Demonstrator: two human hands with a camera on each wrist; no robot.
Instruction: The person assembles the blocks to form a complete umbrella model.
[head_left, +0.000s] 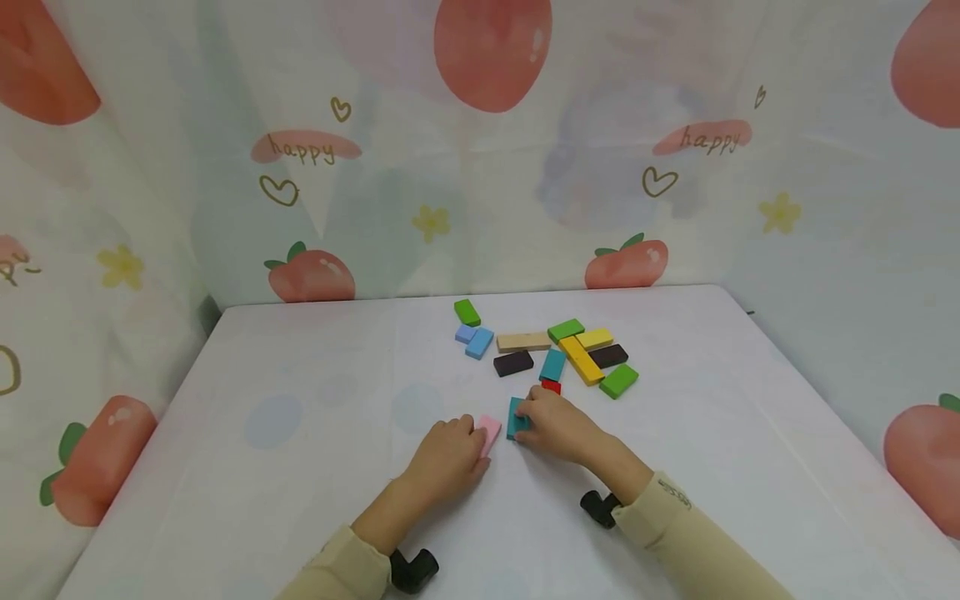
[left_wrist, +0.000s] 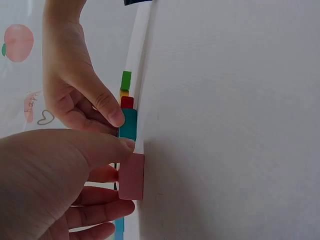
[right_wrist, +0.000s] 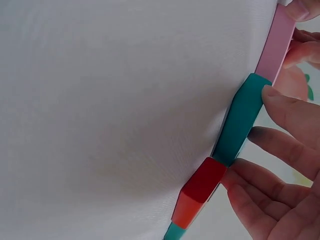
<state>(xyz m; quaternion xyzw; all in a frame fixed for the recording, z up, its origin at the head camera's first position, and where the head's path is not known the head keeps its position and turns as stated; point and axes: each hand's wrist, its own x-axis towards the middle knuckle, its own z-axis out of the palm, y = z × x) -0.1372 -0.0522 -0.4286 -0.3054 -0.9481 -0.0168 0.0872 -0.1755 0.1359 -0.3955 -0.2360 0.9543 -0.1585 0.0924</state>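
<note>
We see the left hand (head_left: 447, 450) pinching a pink block (head_left: 489, 431) between thumb and fingers, and the right hand (head_left: 561, 427) gripping a teal block (head_left: 515, 421) beside it; both blocks lie near the middle of the surface (head_left: 300, 483), a narrow gap between them. The likeliest trouble, we judge, sits in that gap: with the hands so close, a small slip of either could knock one block into the other and turn both askew. The blocks look smooth, so an uneven pinch might let one skid. Just beyond the right hand we find a red block (head_left: 552, 387), partly hidden, which a knuckle could brush and push toward the second teal block (head_left: 553, 365). Farther out, the orange block (head_left: 581, 360) lies close against its neighbours, so a careless reach could shift several pieces at once. We also note the black mounts (head_left: 414, 572) at the wrists, which might scrape if an arm drops. The surface is white with faint round bluish patches, and its far edge runs along a pale backdrop (head_left: 495, 192) printed with red fruit, yellow flowers, gold hearts and the word "happy", which continues on both sides of us.
</note>
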